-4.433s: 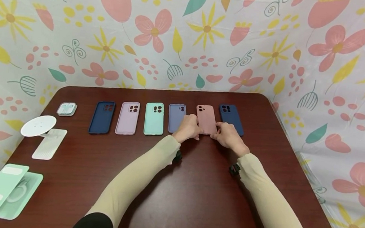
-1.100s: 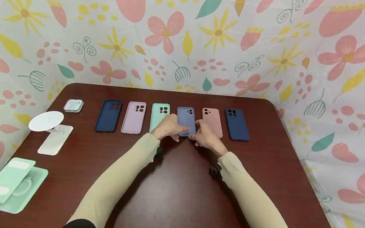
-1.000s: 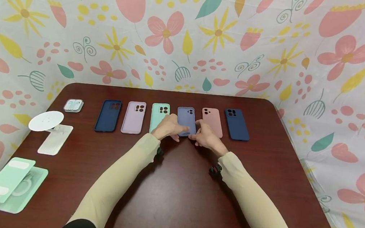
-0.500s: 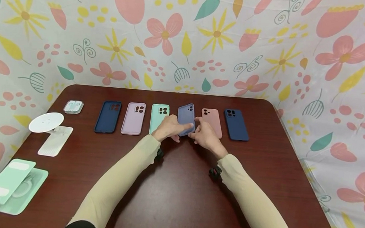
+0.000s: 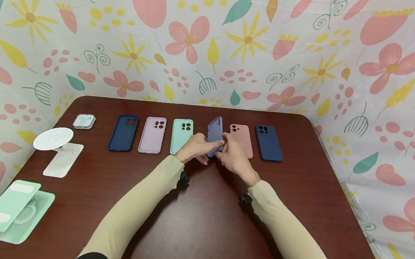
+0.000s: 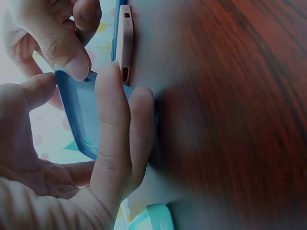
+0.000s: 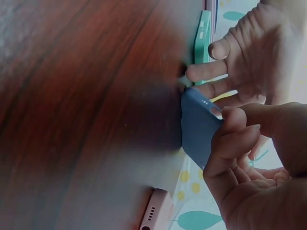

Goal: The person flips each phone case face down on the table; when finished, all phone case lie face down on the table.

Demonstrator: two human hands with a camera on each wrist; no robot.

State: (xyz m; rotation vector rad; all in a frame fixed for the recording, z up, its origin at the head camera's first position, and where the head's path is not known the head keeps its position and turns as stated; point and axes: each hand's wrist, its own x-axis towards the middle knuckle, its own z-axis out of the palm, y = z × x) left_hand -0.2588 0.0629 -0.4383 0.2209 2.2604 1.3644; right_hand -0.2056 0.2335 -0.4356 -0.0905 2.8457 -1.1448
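Observation:
A periwinkle-blue phone case [image 5: 214, 131] stands tilted on its long edge in the middle of a row of cases. Its hollow inside faces my left hand [image 5: 194, 147], as the left wrist view shows. The left thumb is at the case's upper edge, with the fingers across the near end. My right hand [image 5: 235, 156] pinches the near end by the upper edge. In the right wrist view the smooth back of the case [image 7: 197, 127] shows, its lower edge at the table. A mint case [image 5: 182, 132] lies just left, a pink case [image 5: 241, 138] just right.
Farther left lie a lilac case [image 5: 152, 135] and a navy case [image 5: 123, 132]; another navy case [image 5: 269, 143] lies at the right end. A clear earphone box [image 5: 84, 121], a white stand [image 5: 63, 160] and a mint stand [image 5: 24, 212] line the table's left side.
Both hands have moved from the pink case to the periwinkle case on its left. That case lay flat about a second ago; its right side has since risen and it leans steeply.

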